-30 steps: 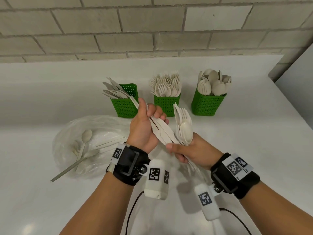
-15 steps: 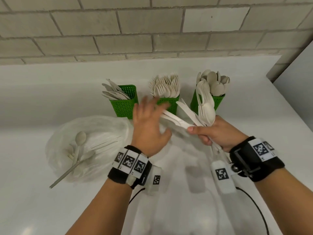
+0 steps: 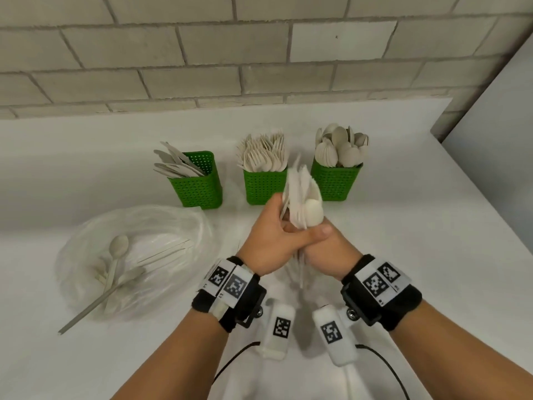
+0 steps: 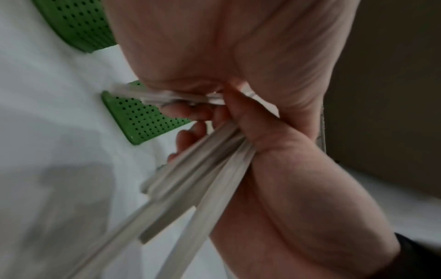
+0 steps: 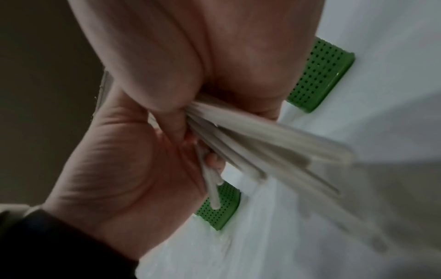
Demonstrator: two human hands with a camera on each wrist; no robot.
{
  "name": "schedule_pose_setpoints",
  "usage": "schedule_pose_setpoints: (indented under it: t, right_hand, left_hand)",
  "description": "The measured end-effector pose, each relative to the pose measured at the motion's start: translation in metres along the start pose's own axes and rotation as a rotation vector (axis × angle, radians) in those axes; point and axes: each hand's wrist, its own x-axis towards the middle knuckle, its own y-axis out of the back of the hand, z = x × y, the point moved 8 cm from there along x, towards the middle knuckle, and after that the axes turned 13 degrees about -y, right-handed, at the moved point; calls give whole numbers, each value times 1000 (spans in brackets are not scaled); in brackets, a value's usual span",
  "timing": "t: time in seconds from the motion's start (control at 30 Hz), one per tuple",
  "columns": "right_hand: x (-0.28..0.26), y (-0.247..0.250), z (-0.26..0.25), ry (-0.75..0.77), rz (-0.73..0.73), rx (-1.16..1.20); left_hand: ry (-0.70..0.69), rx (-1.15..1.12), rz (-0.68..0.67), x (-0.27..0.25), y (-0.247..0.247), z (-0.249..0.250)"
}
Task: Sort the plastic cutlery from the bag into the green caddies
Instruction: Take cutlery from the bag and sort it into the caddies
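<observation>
Both hands clasp one upright bundle of beige plastic cutlery, a spoon bowl at its front, just before the fork caddy and spoon caddy. My left hand wraps it from the left, thumb across the front. My right hand grips the handles from the right and below. The handles fan out under the fists, blurred, and the handles show likewise in the right wrist view. The knife caddy stands left. The clear bag holds a spoon and a few more pieces.
The white counter ends at a brick wall behind the caddies. A grey panel closes the right side. One long piece pokes out of the bag's front towards the counter's near left.
A second ago my left hand held knives by the knife caddy. It then let go and opened; now it grips the bundle together with my right hand, drawn back towards me.
</observation>
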Motion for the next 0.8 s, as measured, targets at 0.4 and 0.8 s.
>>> schedule_pose_setpoints:
  t: [0.4,0.8]
  right_hand:
    - [13,7,15,-120,75,-475]
    - [15,-2,13,-124,31,-286]
  left_hand:
    - [-155,6,201,-4,10,23]
    - [-98,-25,-56,-3,8,3]
